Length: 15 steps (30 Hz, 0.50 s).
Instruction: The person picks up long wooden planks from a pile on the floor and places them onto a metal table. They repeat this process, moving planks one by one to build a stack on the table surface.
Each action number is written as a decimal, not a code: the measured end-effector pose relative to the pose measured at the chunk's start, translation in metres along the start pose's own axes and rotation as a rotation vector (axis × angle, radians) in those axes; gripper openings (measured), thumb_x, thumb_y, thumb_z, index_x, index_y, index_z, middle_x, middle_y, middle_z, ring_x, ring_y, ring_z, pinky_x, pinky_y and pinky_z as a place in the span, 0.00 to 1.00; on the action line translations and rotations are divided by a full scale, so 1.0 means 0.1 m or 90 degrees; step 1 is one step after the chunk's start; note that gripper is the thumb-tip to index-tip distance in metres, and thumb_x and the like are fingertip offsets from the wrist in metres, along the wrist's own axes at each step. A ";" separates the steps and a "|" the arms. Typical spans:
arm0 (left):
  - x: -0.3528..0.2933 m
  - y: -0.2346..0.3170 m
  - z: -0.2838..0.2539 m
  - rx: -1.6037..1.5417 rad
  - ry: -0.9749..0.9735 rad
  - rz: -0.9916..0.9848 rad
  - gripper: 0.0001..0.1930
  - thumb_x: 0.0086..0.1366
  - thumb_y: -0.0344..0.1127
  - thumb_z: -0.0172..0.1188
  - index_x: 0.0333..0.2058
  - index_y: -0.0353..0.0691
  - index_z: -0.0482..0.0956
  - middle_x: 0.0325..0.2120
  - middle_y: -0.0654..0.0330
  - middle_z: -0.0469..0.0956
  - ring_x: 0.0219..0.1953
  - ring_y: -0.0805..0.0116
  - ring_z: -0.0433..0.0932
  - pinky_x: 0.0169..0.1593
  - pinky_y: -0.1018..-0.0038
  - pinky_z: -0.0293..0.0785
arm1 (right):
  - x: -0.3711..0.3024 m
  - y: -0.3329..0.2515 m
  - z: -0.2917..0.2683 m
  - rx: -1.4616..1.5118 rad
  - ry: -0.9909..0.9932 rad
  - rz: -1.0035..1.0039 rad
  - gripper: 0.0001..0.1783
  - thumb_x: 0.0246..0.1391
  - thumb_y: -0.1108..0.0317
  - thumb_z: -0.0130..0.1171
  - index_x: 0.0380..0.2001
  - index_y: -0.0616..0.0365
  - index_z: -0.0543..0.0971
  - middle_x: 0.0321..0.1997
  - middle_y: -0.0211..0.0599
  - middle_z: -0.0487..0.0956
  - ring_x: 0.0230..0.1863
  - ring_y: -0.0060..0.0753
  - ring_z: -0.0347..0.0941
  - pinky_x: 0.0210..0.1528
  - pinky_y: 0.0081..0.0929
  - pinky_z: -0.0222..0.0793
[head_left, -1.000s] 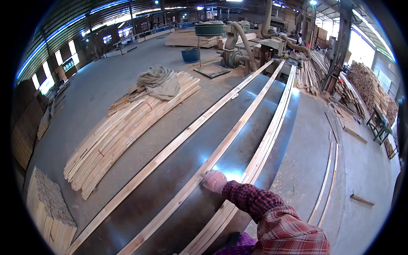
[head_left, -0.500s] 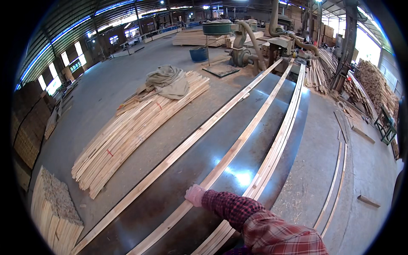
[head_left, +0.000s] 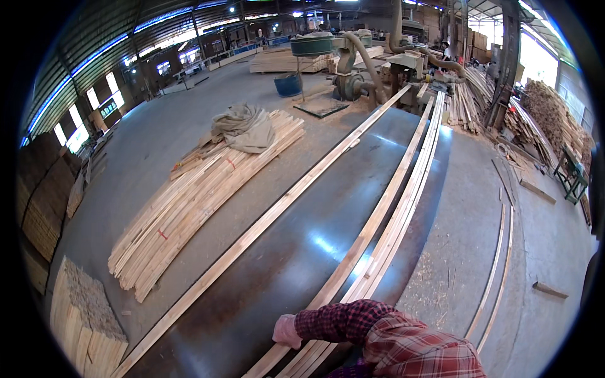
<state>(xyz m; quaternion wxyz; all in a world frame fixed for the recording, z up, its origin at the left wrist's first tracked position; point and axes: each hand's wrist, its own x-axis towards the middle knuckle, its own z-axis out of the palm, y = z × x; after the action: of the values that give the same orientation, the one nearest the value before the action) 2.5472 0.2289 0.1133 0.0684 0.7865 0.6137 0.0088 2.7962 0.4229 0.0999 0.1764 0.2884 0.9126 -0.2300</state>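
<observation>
My right hand (head_left: 287, 331), in a pale pink glove, is at the lower middle with its arm reaching in from the lower right. It is closed over the near part of a long wooden strip (head_left: 341, 275); the fingertips are partly hidden. That strip lies along the dark metal table (head_left: 277, 271), close beside a group of several long strips (head_left: 398, 228) on its right. Another long strip (head_left: 252, 234) runs along the table's left side. My left hand is out of view.
A machine with hoses (head_left: 409, 61) stands at the table's far end. On the floor to the left lies a wide stack of strips (head_left: 189, 214) with a crumpled cloth (head_left: 244, 129) on it. A bundle of wood (head_left: 88, 315) is at the lower left. Thin strips (head_left: 495, 271) lie right.
My right hand has come nearer to me, and the middle strip has shifted right, up beside the group of strips. Its far end has come away from the machine. The view has shifted slightly.
</observation>
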 end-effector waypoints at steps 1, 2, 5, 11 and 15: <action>-0.01 0.00 0.01 -0.017 0.038 -0.005 0.12 0.68 0.44 0.63 0.41 0.42 0.84 0.38 0.54 0.86 0.40 0.63 0.85 0.47 0.65 0.80 | -0.03 -0.02 -0.01 -0.003 -0.016 -0.013 0.14 0.37 0.62 0.71 0.32 0.53 0.89 0.30 0.42 0.87 0.38 0.51 0.86 0.36 0.49 0.81; 0.00 0.01 0.03 -0.035 0.072 -0.014 0.10 0.68 0.42 0.61 0.38 0.43 0.84 0.36 0.55 0.86 0.38 0.65 0.85 0.45 0.66 0.81 | -0.07 -0.02 -0.04 -0.006 -0.028 -0.032 0.14 0.38 0.62 0.71 0.32 0.53 0.89 0.30 0.42 0.87 0.38 0.51 0.86 0.37 0.49 0.81; 0.00 -0.02 0.04 0.007 0.014 -0.023 0.10 0.70 0.41 0.58 0.38 0.45 0.85 0.36 0.56 0.87 0.38 0.67 0.86 0.45 0.69 0.81 | -0.21 0.03 -0.04 0.017 -0.011 -0.013 0.16 0.39 0.59 0.73 0.33 0.53 0.90 0.32 0.42 0.87 0.40 0.51 0.86 0.39 0.49 0.81; -0.03 0.00 -0.10 0.015 -0.176 -0.036 0.35 0.64 0.57 0.62 0.63 0.41 0.74 0.58 0.50 0.79 0.59 0.56 0.78 0.60 0.63 0.73 | -0.40 0.17 0.10 0.010 0.043 0.058 0.21 0.37 0.53 0.75 0.34 0.54 0.89 0.35 0.43 0.88 0.43 0.52 0.85 0.43 0.50 0.82; 0.02 0.09 -0.18 0.134 -0.261 -0.027 0.53 0.54 0.67 0.66 0.71 0.37 0.63 0.64 0.48 0.73 0.67 0.50 0.69 0.69 0.57 0.64 | -0.72 0.41 0.19 -0.049 0.051 0.095 0.17 0.44 0.55 0.72 0.35 0.53 0.89 0.35 0.41 0.88 0.43 0.51 0.86 0.41 0.51 0.84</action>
<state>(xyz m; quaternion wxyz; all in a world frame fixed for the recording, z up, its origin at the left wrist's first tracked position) 2.5544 0.2303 0.1324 0.1091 0.7617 0.6008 -0.2165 2.8805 0.4111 0.1036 0.1671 0.3573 0.9031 -0.1695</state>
